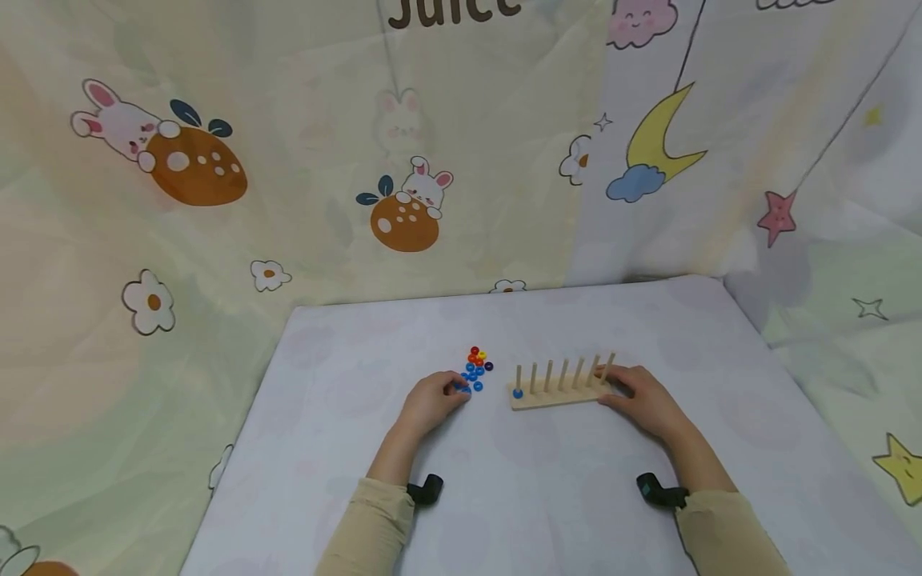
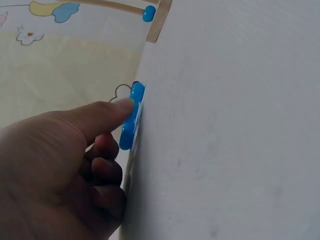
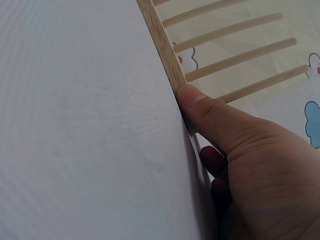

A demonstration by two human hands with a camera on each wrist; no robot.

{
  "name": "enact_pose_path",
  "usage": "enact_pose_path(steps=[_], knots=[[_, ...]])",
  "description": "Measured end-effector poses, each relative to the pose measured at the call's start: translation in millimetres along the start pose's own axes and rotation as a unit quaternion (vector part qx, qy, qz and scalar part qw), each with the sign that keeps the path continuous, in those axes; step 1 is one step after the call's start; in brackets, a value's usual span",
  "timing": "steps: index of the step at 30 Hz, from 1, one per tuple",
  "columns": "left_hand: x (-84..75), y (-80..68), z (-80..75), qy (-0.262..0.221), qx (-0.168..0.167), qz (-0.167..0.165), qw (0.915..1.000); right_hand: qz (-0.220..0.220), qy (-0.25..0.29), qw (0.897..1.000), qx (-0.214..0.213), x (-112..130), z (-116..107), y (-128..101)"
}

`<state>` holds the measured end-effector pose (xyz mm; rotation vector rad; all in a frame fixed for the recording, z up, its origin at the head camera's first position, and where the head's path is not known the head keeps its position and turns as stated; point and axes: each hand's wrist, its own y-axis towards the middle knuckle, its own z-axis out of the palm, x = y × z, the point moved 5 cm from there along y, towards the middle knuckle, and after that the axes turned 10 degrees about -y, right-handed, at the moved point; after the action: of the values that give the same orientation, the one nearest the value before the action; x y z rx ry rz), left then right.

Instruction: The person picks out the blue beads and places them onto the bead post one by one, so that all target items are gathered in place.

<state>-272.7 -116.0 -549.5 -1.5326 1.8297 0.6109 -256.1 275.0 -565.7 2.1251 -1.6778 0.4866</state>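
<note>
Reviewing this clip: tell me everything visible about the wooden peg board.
The peg board looks like pale, unpainted wood: a long, narrow, flat base with seven thin upright pegs in one row. It lies on the white tabletop, right of the loose beads. A blue bead sits at the foot of the leftmost peg; the other six look bare. The right hand holds its right end, thumb against the near edge.

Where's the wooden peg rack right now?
In the head view, the wooden peg rack sits on the white table, to the right of the loose beads, with the right hand gripping its right end.
</note>
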Motion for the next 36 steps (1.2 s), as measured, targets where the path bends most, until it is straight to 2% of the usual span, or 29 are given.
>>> enact_pose_path(steps=[6, 11, 22, 29, 36], knots=[[-3.7, -0.9, -3.9, -0.052, 0.015, -0.002, 0.9985, -0.007, -0.004, 1.000, -0.005, 0, 0, 0], [-10.5, -0.7, -9.0, -0.068, 0.024, -0.006, 0.9974, -0.006, -0.001, 1.000, -0.006, 1, -1, 0], [-35.6, 11.3, -20.6, -0.062, 0.046, 0.028, 0.9966, -0.005, 0.005, 1.000, -0.009, 3, -3, 1], [-52.7, 15.3, -30.9, -0.056, 0.057, 0.031, 0.9963, -0.009, -0.004, 1.000, -0.006, 1, 0, 2], [-69.3, 20.2, -34.9, -0.053, 0.053, 0.077, 0.9942, -0.009, -0.006, 1.000, -0.012, 0, -1, 1]])
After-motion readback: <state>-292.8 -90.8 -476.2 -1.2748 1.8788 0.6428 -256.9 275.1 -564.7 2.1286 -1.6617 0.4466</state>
